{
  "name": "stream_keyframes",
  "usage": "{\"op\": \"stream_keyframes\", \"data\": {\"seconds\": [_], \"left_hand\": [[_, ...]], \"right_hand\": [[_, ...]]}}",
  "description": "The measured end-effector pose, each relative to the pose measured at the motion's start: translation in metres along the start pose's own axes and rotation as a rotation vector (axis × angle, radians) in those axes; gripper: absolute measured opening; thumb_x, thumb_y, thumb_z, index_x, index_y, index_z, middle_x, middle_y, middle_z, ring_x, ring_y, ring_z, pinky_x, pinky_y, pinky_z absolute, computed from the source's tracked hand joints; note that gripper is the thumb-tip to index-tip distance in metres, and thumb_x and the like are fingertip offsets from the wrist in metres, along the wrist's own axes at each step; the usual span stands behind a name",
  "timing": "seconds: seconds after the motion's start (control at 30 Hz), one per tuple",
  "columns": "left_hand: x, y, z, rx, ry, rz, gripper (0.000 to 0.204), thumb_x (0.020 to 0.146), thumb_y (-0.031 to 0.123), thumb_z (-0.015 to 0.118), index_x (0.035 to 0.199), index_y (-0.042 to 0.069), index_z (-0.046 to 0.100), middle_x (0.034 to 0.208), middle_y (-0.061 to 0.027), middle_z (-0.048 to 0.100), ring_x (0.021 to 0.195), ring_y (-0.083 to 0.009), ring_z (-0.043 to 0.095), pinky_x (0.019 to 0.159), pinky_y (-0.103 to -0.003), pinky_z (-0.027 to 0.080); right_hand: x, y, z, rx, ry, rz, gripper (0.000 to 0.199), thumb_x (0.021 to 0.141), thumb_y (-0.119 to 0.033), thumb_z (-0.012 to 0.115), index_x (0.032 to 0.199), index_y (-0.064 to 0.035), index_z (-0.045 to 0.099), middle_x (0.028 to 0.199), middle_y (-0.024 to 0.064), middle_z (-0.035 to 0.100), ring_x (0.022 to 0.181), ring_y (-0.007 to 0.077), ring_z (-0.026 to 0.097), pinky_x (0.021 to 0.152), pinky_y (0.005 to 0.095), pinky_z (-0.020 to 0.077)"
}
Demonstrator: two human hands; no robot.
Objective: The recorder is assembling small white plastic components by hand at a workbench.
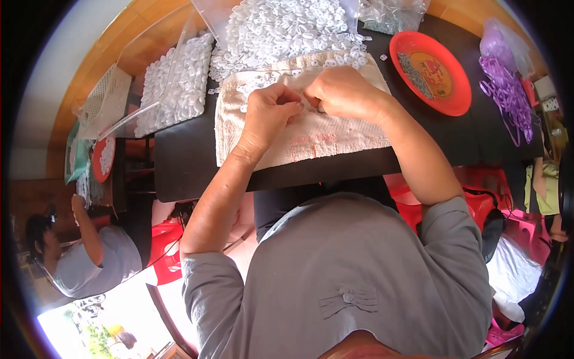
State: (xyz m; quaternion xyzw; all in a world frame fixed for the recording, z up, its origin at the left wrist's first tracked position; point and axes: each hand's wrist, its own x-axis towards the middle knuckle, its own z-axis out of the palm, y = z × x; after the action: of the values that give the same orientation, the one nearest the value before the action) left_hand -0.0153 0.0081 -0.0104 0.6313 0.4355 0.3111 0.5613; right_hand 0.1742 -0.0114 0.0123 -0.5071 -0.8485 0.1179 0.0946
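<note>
Both of my hands are over a beige towel [311,143] spread on the dark table. My left hand [266,113] is closed in a pinch, thumb against fingertips; anything between them is too small to make out. Just right of it, my right hand [344,93] is curled closed, knuckles up, and its fingers hide whatever they hold. Small white plastic pieces with holes [269,78] lie scattered along the towel's far part. Behind the towel, a large heap of the same white pieces [287,30] spills from a clear plastic bin.
Left stands a clear container of white pieces [179,84], near a white perforated basket [104,102]. To the right are a red plate [457,102] holding small grey bits and a tangle of purple ribbon [508,96]. Another person [101,257] sits at far left.
</note>
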Motion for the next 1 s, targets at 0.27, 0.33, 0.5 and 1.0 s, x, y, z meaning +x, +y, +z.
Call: {"op": "stream_keyframes", "data": {"seconds": [0.27, 0.33, 0.5, 1.0], "left_hand": [[0.003, 0.028, 0.003, -0.160, -0.077, -0.059, 0.016, 0.089, 0.015, 0.062, 0.088, -0.001, 0.065, 0.071, -0.0058, 0.063, 0.054, -0.0102, 0.055, 0.046, -0.023, 0.040], [0.006, 0.035, 0.002, -0.210, -0.084, -0.070, 0.015, 0.089, 0.013, 0.062, 0.086, -0.002, 0.064, 0.070, -0.0069, 0.063, 0.053, -0.0118, 0.055, 0.045, -0.024, 0.040], [0.011, 0.049, 0.003, -0.379, -0.134, -0.122, 0.014, 0.089, 0.009, 0.059, 0.085, -0.003, 0.063, 0.071, -0.0096, 0.062, 0.053, -0.0153, 0.056, 0.043, -0.025, 0.040], [0.033, 0.054, 0.028, -0.439, -0.057, -0.034, 0.014, 0.085, 0.009, 0.059, 0.083, -0.003, 0.064, 0.071, -0.0097, 0.062, 0.057, -0.0164, 0.056, 0.049, -0.031, 0.044]], "right_hand": [[-0.002, 0.008, -0.017, 0.432, 0.263, -0.104, 0.008, 0.074, -0.001, 0.060, 0.082, 0.0001, 0.059, 0.073, 0.0125, 0.065, 0.066, 0.0267, 0.062, 0.062, 0.0360, 0.0468], [-0.003, 0.006, -0.021, 0.463, 0.292, -0.094, 0.007, 0.075, -0.001, 0.060, 0.081, 0.0006, 0.058, 0.072, 0.0115, 0.064, 0.065, 0.0232, 0.061, 0.061, 0.0333, 0.0463], [-0.005, 0.012, -0.028, 0.516, 0.348, -0.112, 0.004, 0.080, -0.001, 0.060, 0.083, 0.0007, 0.058, 0.070, 0.0071, 0.060, 0.064, 0.0130, 0.056, 0.061, 0.0281, 0.0448], [-0.010, 0.027, -0.036, 0.684, 0.486, 0.052, 0.004, 0.084, -0.004, 0.063, 0.086, -0.0003, 0.062, 0.073, -0.0028, 0.058, 0.069, 0.0041, 0.051, 0.061, 0.0216, 0.0416]]}}
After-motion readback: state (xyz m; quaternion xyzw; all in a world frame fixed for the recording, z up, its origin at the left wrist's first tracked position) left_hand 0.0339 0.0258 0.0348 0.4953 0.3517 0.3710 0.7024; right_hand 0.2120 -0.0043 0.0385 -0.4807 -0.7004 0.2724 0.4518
